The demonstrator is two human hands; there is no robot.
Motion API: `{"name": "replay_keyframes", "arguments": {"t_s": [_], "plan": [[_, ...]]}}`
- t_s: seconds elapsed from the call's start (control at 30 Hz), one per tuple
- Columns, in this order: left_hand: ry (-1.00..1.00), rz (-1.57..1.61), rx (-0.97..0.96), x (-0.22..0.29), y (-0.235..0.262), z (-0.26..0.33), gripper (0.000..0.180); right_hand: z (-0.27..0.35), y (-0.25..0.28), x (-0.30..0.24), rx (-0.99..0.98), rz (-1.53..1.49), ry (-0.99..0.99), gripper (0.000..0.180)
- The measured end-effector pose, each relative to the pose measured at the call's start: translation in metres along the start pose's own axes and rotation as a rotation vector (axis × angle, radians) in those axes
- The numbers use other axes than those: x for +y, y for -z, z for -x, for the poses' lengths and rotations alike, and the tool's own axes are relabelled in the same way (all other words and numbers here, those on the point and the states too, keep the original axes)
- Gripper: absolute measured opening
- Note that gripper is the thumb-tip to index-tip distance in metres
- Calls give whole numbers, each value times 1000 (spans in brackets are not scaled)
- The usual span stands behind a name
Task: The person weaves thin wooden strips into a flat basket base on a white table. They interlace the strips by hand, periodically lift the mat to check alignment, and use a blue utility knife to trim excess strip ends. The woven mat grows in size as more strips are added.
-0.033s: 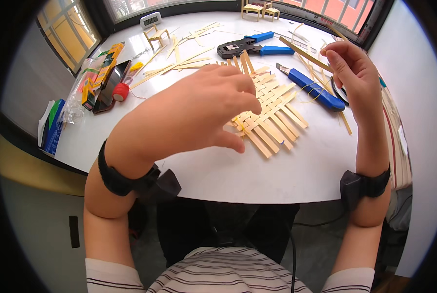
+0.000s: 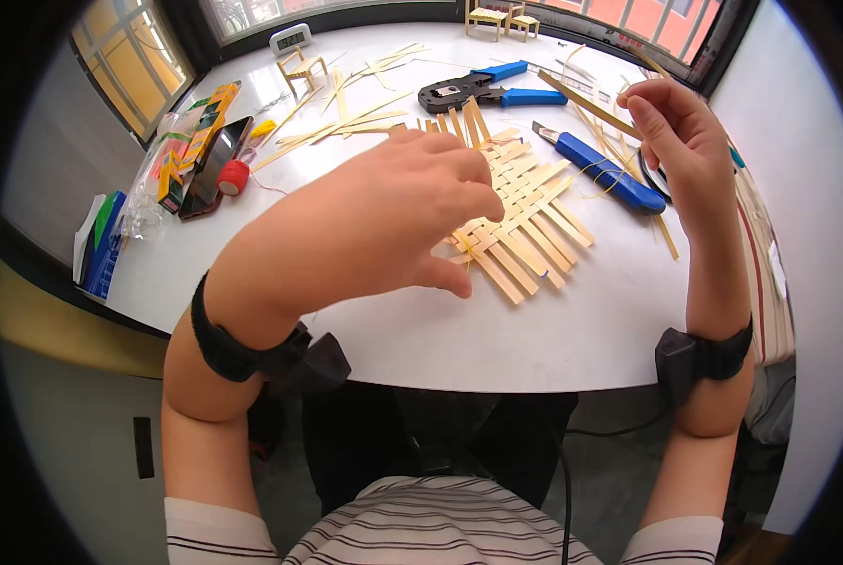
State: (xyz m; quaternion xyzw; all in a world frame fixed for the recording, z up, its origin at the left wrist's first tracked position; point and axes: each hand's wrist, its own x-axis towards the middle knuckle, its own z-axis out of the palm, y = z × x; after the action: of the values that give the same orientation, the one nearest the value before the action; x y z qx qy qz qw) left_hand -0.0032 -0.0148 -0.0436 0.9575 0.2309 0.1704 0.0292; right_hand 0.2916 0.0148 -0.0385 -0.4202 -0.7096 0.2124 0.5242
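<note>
Left hand (image 2: 393, 207) over woven mat (image 2: 525, 212); table edge (image 2: 497, 372) near.

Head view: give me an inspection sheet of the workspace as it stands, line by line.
Surface: white table, near edge bare.
Job's things: woven mat of flat wooden strips lying flat; loose strips behind it.
Clutter: blue utility knife, blue-handled crimping pliers, red thread spool, phone, coloured packets, miniature wooden chairs, small clock.
Grippers: left hand over the mat, fingers curled; right hand raised, pinching thin yellow thread.
Cables: dark cable below the table edge.
Surroundings: windows behind the table; wall at right.
</note>
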Motion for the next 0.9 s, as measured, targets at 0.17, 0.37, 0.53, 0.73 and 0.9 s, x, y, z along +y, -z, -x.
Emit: {"name": "replay_keyframes", "arguments": {"t_s": [0.17, 0.37, 0.53, 0.73, 0.9], "plan": [[59, -53, -112, 3, -12, -5, 50, -1, 2, 3, -6, 7, -32, 20], [188, -75, -223, 5, -11, -10, 52, 0, -2, 2, -2, 9, -15, 21], [227, -46, -276, 7, -8, -11, 48, 1, -3, 0, 1, 22, -4, 20], [266, -47, -350, 12, -4, -15, 37, 1, -3, 0, -16, 10, -7, 18], [214, -44, -313, 12, -7, -11, 33, 1, -3, -1, -17, 27, 5, 18]]}}
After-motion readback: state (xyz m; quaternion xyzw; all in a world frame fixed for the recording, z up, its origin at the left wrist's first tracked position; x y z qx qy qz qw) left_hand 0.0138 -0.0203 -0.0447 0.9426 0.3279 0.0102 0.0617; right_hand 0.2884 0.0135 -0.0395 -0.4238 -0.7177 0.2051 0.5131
